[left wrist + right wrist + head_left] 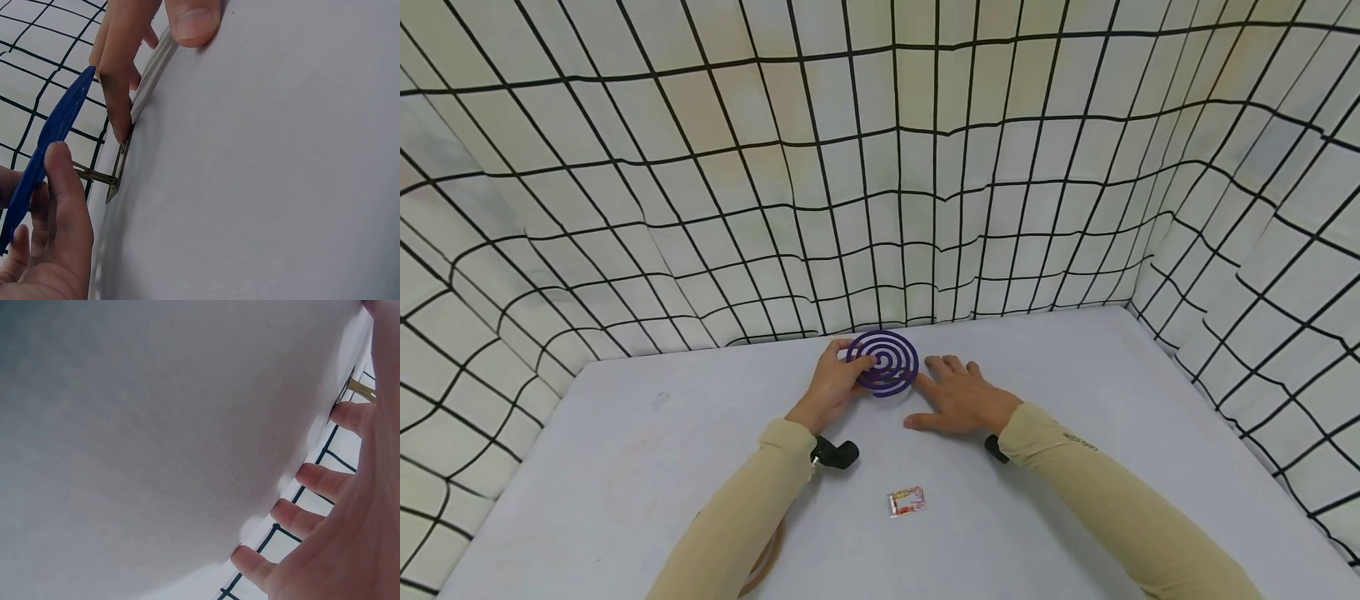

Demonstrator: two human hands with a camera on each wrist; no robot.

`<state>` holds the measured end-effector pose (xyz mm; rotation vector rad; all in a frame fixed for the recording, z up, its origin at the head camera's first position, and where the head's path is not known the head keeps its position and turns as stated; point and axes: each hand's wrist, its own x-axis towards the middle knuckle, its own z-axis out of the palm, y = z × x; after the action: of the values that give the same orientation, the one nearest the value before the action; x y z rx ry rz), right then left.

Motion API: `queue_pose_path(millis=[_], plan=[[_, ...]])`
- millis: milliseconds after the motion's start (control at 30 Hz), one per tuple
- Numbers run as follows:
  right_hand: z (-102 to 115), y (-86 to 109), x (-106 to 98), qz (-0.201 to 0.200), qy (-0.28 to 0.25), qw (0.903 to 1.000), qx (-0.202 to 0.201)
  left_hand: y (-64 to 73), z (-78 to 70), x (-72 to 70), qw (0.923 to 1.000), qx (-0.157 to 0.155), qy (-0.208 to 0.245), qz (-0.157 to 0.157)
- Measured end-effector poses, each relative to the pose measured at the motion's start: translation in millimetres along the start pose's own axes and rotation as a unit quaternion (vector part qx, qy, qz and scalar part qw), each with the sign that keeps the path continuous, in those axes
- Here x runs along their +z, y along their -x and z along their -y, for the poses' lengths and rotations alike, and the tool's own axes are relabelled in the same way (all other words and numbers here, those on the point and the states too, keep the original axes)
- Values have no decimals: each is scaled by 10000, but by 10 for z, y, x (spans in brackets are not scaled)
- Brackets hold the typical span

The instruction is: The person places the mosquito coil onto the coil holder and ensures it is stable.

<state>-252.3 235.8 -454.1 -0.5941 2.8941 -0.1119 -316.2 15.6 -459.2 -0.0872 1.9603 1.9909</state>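
A purple-blue mosquito coil (889, 385) is tilted up at the far edge of the white table. My left hand (829, 385) pinches it, thumb on the near face and fingers behind; the left wrist view shows the coil (53, 134) edge-on in that hand (69, 231). Under the coil a small brass-coloured metal stand (114, 181) sits on the tabletop, its arm reaching toward the coil. My right hand (962, 398) lies on the table with fingers spread. Its index fingertip presses the stand's flat base, and the stand (362, 391) also shows beside that fingertip in the right wrist view.
Nearer on the white table (1075, 358) lies a small red-and-white packet (907, 502). A brown curved rim (769, 560) shows partly behind the left sleeve. Black netting (917, 192) over white sheeting surrounds the table's back and sides.
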Motion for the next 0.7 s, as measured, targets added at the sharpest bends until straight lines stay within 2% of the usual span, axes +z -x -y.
queue_pose_path(millis=[333,700], plan=[[5,-5,-2,43,36,10000,17,-19,39,49,9999,61,32,80],[17,2,-5,74,56,10000,24,-37,55,78,9999,-34,84,94]])
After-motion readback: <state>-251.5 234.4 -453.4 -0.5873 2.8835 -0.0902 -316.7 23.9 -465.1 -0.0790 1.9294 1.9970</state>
